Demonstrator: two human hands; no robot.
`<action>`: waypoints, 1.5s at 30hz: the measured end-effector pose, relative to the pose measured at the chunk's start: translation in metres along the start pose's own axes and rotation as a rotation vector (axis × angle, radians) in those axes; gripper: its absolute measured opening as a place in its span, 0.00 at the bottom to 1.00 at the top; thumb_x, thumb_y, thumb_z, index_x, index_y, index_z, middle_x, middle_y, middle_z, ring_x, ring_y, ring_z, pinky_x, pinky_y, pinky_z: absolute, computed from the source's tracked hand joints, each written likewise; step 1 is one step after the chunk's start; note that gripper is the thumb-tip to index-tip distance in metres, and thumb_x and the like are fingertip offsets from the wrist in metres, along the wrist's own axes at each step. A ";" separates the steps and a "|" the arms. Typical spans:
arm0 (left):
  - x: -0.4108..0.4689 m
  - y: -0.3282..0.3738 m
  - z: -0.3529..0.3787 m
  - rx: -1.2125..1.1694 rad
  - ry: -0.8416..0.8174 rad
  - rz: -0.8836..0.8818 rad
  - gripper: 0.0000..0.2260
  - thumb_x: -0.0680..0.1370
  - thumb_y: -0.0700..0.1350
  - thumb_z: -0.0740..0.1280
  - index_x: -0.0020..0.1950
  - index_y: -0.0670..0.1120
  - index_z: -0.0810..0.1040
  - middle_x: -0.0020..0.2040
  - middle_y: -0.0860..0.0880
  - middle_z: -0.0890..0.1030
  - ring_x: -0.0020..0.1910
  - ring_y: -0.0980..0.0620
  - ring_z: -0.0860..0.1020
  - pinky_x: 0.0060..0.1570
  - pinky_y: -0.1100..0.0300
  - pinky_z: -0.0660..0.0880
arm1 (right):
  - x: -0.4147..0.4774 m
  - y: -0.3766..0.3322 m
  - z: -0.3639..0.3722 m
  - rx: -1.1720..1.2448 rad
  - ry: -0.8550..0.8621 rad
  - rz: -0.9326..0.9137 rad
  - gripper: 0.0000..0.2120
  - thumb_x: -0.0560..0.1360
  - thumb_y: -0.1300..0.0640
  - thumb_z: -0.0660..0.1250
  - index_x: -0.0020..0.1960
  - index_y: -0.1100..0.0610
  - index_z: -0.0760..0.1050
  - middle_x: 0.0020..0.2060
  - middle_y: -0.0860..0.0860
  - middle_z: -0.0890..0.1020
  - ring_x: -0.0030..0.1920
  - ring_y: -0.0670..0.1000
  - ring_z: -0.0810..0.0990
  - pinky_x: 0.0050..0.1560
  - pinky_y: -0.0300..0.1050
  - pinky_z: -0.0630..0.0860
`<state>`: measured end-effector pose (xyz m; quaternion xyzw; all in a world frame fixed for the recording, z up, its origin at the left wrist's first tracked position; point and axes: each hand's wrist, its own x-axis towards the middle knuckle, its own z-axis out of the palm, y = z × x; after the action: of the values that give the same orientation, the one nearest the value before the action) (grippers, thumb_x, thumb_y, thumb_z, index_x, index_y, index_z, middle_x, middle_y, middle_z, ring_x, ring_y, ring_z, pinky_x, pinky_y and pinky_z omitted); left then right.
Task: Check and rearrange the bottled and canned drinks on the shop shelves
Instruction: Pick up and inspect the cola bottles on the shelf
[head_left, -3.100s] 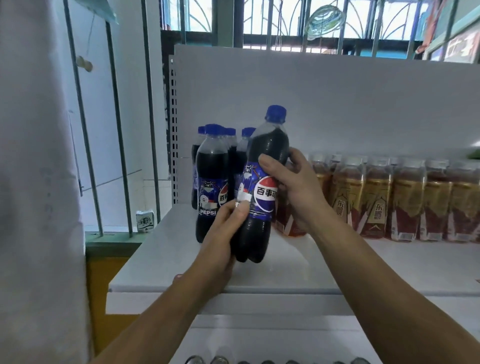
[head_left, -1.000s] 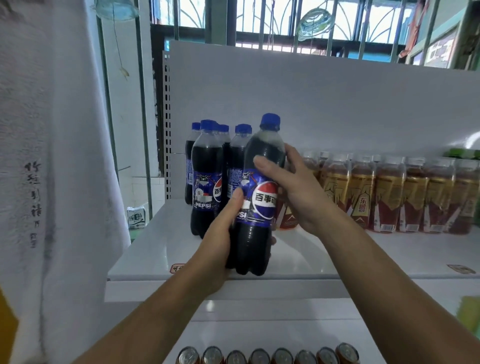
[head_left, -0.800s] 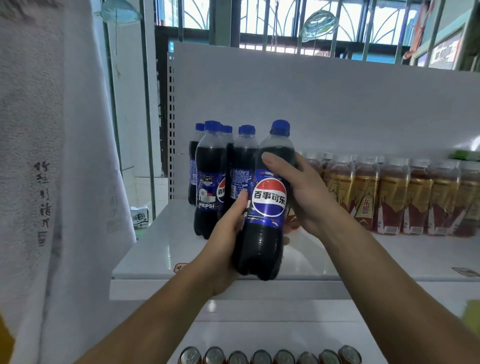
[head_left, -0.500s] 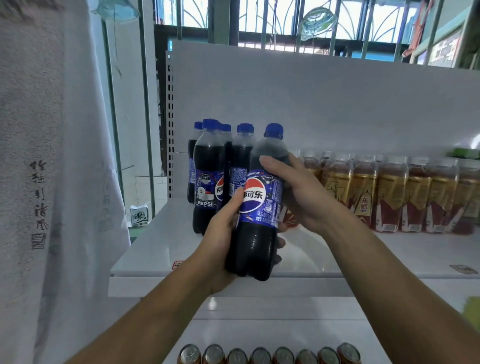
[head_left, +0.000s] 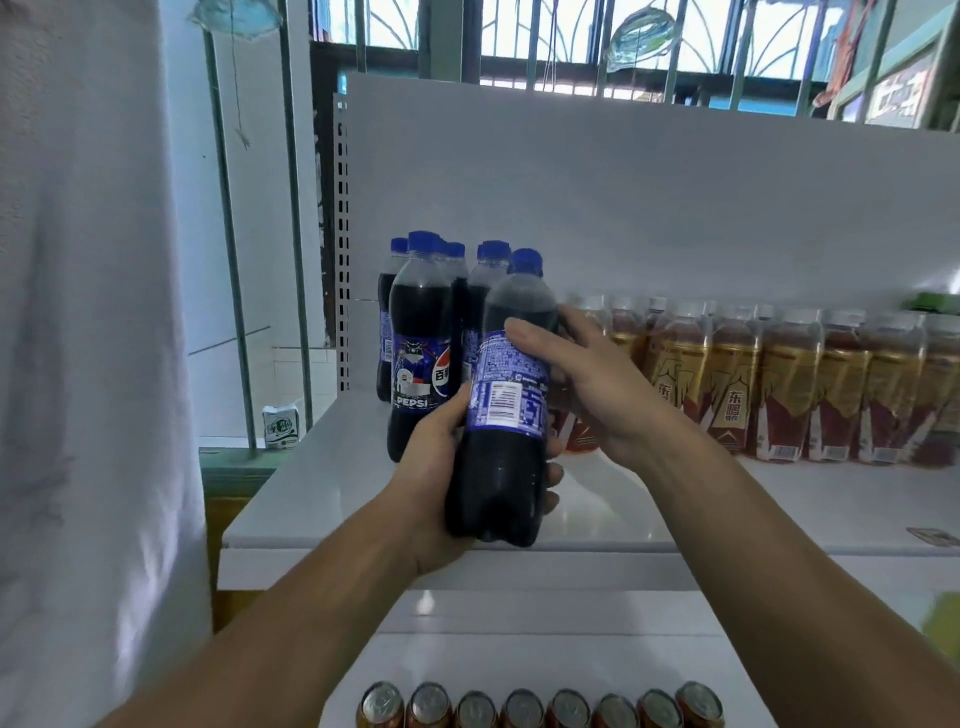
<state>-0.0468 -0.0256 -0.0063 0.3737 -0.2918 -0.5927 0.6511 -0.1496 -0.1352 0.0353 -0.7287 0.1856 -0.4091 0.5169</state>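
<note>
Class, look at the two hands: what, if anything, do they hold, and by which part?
Both hold one cola bottle. The left hand grips its lower body, and the right hand wraps round its upper label, below the shoulder.

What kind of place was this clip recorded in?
Probably a small shop: white display shelving holds a cluster of cola bottles, a neat row of amber drink bottles, and cans lined up on the shelf below.
</note>
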 end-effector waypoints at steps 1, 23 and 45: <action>0.000 -0.001 0.000 -0.048 -0.030 -0.029 0.26 0.80 0.62 0.58 0.58 0.40 0.81 0.44 0.39 0.84 0.34 0.43 0.83 0.37 0.54 0.81 | 0.001 0.002 0.001 0.022 0.012 0.022 0.40 0.63 0.40 0.75 0.72 0.48 0.70 0.58 0.47 0.83 0.55 0.49 0.85 0.51 0.45 0.81; -0.005 0.008 -0.002 0.654 -0.128 0.402 0.14 0.70 0.49 0.72 0.55 0.52 0.80 0.51 0.58 0.86 0.55 0.53 0.83 0.42 0.70 0.77 | -0.010 0.004 -0.019 0.395 -0.107 -0.137 0.36 0.66 0.58 0.75 0.73 0.55 0.71 0.52 0.53 0.83 0.50 0.53 0.85 0.47 0.47 0.81; 0.029 -0.003 -0.039 1.052 0.264 0.645 0.27 0.75 0.49 0.74 0.72 0.57 0.70 0.60 0.60 0.79 0.56 0.64 0.77 0.57 0.66 0.76 | 0.020 0.011 -0.006 -0.026 0.039 -0.104 0.30 0.71 0.59 0.77 0.70 0.50 0.71 0.57 0.45 0.83 0.55 0.44 0.83 0.51 0.40 0.81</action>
<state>-0.0129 -0.0489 -0.0315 0.6071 -0.5593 -0.0926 0.5568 -0.1411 -0.1569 0.0346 -0.7360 0.1626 -0.4470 0.4817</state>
